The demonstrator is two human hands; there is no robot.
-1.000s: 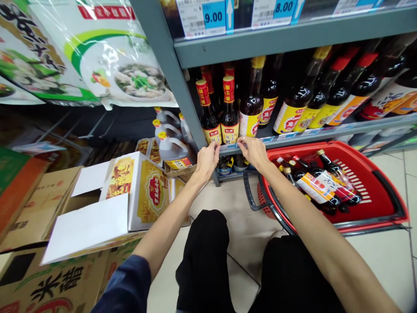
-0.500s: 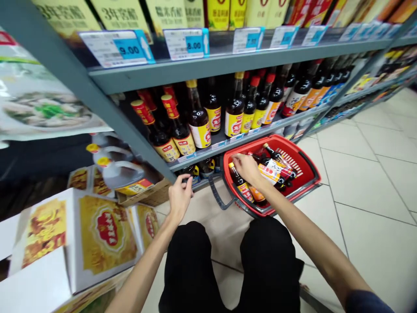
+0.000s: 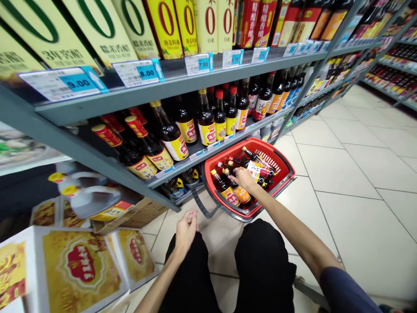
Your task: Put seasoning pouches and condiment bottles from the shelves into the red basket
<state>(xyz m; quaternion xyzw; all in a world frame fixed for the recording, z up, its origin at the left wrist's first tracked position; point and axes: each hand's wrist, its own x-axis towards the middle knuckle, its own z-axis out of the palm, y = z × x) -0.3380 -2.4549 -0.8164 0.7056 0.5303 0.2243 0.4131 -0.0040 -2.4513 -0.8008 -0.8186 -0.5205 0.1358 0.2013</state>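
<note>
1. Shop aisle: pale tiled floor (image 3: 342,174), with grey metal shelving (image 3: 81,150) ahead of the right hand and price tags (image 3: 78,82) along the shelf edge above it.
2. Red plastic shopping basket (image 3: 257,145) sits around the right hand (image 3: 244,179), just off the shelving, beyond the knees. Dark glass bottles (image 3: 224,187) lie inside it.
3. Right fingers (image 3: 239,174) extended over those bottles, touching or just above them. Cannot tell whether they have hold.
4. Left hand (image 3: 186,230) half open, fingers loosely curled, empty, above the black trouser knee (image 3: 192,269).
5. Change: both hands were at the shelf edge. Now both are off it, right in the basket, left lowered.
6. Left of the left hand: yellow-printed cartons (image 3: 78,265) and plastic jugs (image 3: 81,195).
</note>
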